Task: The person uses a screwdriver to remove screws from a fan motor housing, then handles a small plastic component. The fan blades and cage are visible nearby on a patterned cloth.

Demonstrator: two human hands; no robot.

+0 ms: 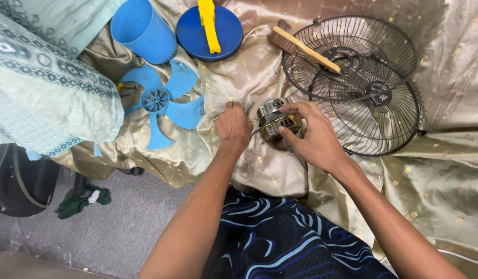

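Your right hand (314, 135) held the metal fan motor (276, 120) on the gold cloth (259, 72), grip closed round its shiny casing. Your left hand (233, 125) pinched a thin tool (248, 107) against its side. The motor looked heavy, rigid and slick, best held by the casing rim. No packages or labels showed; the wire guards (373, 98) lay beside it.

Both forearms are bare from elbow to wrist, with no sleeves, watch, bracelet or rings showing on the left hand (233, 126) or the right hand (314, 138). Over the lap lies a dark navy garment (280, 237) printed with wavy blue and pale blue stripes.
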